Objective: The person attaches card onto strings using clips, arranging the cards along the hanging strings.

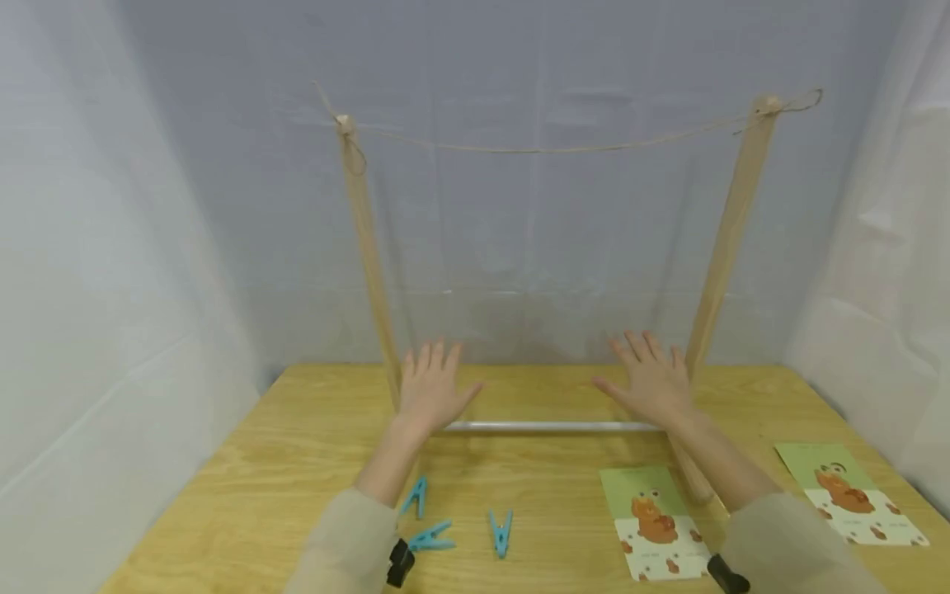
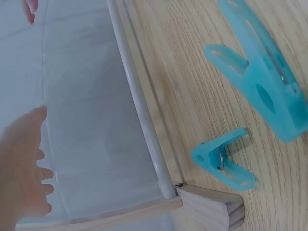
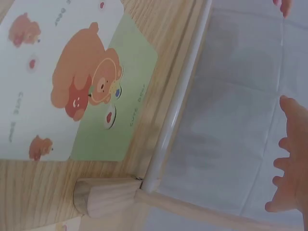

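My left hand (image 1: pixel 432 394) is held out above the table with its fingers spread, close to the left post of a wooden frame. Mirroring it, my right hand (image 1: pixel 655 386) has its fingers spread beside the right post (image 1: pixel 731 231). Neither holds anything. A white rod (image 1: pixel 549 426) joins the two posts low down, and a thin string (image 1: pixel 549 151) sags between their tops. Several blue clothespins (image 1: pixel 500 534) lie on the table nearer me; two clothespins (image 2: pixel 262 79) show large in the left wrist view. A bear-printed card (image 1: pixel 653 524) lies left of my right forearm.
A second bear card (image 1: pixel 849 495) lies at the table's right side. White sheeting (image 1: pixel 519 247) hangs behind the wooden table (image 1: pixel 245 478) and along both sides. The right post's wooden foot (image 3: pixel 106 197) sits close to the nearer card.
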Demonstrator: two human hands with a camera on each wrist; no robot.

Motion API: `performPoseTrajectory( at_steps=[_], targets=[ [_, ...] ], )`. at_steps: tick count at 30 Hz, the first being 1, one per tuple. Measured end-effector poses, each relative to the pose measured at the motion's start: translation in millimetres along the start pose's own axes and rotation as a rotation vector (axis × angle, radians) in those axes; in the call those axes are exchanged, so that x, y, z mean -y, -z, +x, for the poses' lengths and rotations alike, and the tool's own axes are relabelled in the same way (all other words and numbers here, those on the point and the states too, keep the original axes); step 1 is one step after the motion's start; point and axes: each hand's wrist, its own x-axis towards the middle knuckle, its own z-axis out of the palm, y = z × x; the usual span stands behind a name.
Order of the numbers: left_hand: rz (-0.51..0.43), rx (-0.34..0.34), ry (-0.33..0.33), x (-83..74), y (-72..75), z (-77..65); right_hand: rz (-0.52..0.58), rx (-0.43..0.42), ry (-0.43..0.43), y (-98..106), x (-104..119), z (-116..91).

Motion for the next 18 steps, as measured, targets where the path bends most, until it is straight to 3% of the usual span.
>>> performPoseTrajectory(
  at_steps=[7, 18],
  targets=[
    [0.038, -0.074, -0.048, 4.8, 11.3, -10.0, -0.004, -0.012, 0.055, 6, -4, -6],
    [0.056, -0.189, -0.153, 3.8, 28.9, -30.1, -0.010, -0.118, 0.197, 9, -13, -24]
  ],
)
